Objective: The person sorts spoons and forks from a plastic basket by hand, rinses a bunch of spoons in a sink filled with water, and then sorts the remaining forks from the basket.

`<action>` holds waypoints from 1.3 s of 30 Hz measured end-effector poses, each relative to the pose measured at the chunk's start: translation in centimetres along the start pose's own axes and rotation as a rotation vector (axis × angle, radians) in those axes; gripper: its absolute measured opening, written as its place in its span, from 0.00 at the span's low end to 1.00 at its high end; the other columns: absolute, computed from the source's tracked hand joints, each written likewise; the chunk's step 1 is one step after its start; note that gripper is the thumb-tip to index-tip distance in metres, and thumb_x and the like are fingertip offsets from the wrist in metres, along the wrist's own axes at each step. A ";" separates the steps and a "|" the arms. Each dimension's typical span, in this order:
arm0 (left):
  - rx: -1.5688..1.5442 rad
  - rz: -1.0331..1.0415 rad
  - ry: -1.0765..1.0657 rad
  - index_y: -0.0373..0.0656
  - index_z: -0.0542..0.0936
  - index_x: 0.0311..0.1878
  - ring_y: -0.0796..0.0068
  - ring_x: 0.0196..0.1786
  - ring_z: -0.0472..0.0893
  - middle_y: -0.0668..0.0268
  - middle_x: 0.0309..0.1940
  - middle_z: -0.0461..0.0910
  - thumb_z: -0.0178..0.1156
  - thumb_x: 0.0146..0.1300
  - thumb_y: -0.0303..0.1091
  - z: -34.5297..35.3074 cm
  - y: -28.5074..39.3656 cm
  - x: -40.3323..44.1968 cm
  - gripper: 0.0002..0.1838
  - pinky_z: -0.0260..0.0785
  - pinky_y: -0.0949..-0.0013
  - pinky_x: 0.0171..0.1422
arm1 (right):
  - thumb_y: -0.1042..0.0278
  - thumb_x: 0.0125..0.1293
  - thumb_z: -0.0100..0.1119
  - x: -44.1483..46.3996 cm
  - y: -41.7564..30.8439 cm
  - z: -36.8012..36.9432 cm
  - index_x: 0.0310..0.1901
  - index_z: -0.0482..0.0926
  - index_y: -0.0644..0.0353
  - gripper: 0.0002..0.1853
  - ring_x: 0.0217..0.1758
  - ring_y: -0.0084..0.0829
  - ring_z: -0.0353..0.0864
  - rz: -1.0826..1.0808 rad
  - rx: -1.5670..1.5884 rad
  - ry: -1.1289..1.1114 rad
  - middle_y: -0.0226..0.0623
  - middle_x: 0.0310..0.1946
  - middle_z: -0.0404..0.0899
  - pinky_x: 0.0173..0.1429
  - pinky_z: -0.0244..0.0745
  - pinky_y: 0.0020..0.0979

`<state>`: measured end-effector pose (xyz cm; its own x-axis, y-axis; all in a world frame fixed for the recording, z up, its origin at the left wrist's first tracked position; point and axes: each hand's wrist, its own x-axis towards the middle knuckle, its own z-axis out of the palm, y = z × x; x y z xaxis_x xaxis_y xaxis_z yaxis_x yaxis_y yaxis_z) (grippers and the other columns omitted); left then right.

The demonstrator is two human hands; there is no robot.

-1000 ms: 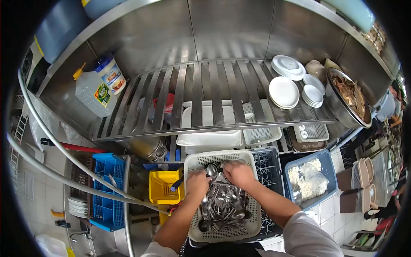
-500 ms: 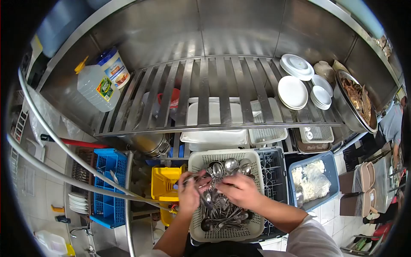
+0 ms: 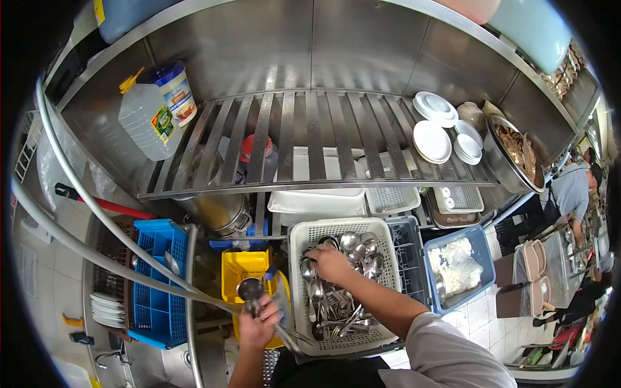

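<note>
My left hand [image 3: 260, 320] is closed around spoons [image 3: 250, 289], left of the cutlery basket. One bowl shows above the fingers, and long handles stick out below toward the basket's edge. My right hand [image 3: 331, 264] reaches into the white perforated basket [image 3: 304, 346], its fingers curled down at the upper left among the cutlery. What those fingertips pinch is hidden. Loose spoons [image 3: 350, 241] lie bowl-up around that hand, and a tangle of forks and spoons [image 3: 339, 313] fills the lower part of the basket.
A yellow bin [image 3: 247, 266] stands left of the basket, beyond it a blue crate [image 3: 158, 284]. To the right are a dark grey rack [image 3: 407, 258] and a blue tub [image 3: 458, 268] with white contents. A slatted steel shelf [image 3: 317, 184] spans the back. A grey hose [image 3: 116, 266] crosses the left.
My left hand has moved down and left out of the basket with spoons in it. My right hand has shifted up and left within the basket. The view has shifted slightly.
</note>
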<state>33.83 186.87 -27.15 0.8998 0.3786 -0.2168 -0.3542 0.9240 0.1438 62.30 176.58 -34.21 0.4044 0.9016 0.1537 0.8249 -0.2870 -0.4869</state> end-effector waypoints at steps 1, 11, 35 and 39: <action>0.039 0.052 -0.077 0.46 0.70 0.66 0.84 0.34 0.66 0.74 0.43 0.69 0.67 0.68 0.35 1.0 0.1 -0.5 0.26 0.59 0.79 0.33 | 0.67 0.64 0.63 0.2 -0.3 -0.1 0.50 0.85 0.54 0.13 0.54 0.50 0.84 -0.040 0.027 -0.072 0.44 0.43 0.85 0.58 0.80 0.48; 0.643 0.323 0.121 0.43 0.75 0.62 0.79 0.28 0.68 0.70 0.32 0.71 0.58 0.78 0.33 4.0 -1.8 4.7 0.14 0.63 0.74 0.29 | 0.69 0.58 0.75 -4.1 -2.5 -12.8 0.42 0.89 0.51 0.10 0.44 0.39 0.85 -0.370 0.375 0.109 0.33 0.43 0.86 0.51 0.82 0.38; 0.512 0.972 0.396 0.47 0.77 0.53 0.81 0.22 0.58 0.78 0.22 0.60 0.62 0.75 0.52 3.7 7.0 -12.3 0.19 0.50 0.71 0.27 | 0.72 0.55 0.71 1.2 3.2 -2.0 0.48 0.83 0.60 0.17 0.56 0.52 0.79 0.036 -0.023 0.206 0.48 0.48 0.82 0.61 0.73 0.51; 0.583 1.659 0.341 0.49 0.74 0.61 0.83 0.26 0.60 0.77 0.26 0.61 0.60 0.77 0.34 7.1 23.9 -16.5 0.13 0.54 0.74 0.31 | 0.75 0.60 0.66 3.2 3.6 -3.9 0.38 0.82 0.61 0.05 0.47 0.52 0.80 -0.078 -0.064 0.253 0.43 0.38 0.84 0.53 0.74 0.50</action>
<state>12.27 202.32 -13.29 -0.3816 0.8612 0.3357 -0.5476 -0.5032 0.6686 68.06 177.16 -32.08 0.4176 0.8145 0.4028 0.8777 -0.2469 -0.4108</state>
